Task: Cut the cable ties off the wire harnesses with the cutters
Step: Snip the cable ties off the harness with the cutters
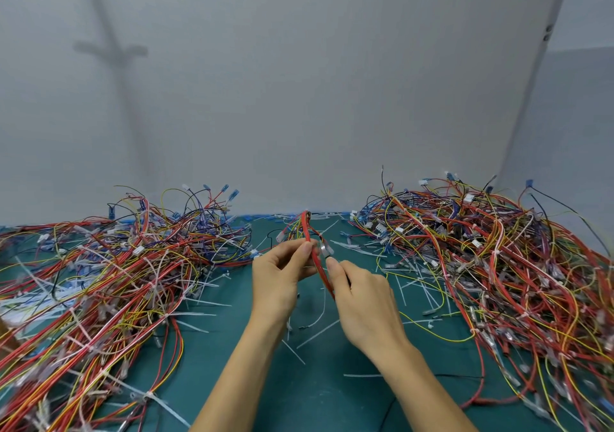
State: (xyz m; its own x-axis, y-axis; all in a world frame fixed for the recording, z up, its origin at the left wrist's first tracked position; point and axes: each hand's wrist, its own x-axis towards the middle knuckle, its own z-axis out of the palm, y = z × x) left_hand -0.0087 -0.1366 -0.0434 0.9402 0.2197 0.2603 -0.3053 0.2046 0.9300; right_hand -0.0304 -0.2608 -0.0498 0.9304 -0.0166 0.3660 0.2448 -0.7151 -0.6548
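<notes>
harness (315, 260): held up over the middle of the tabletop (299, 395), probably pulled straight to expose a tie
left hand (275, 278): fingers pinching it up top
right hand (362, 302): fingers curled round it lower down; cutters, honestly can't tell
piles (116, 265): either side
cut ties (319, 332): littered underneath

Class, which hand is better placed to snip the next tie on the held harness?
Right: the right hand seems to hold the cutters at the harness, which the left hand pinches steady.

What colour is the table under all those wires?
The table is dark teal green; the head view shows it best.
</notes>
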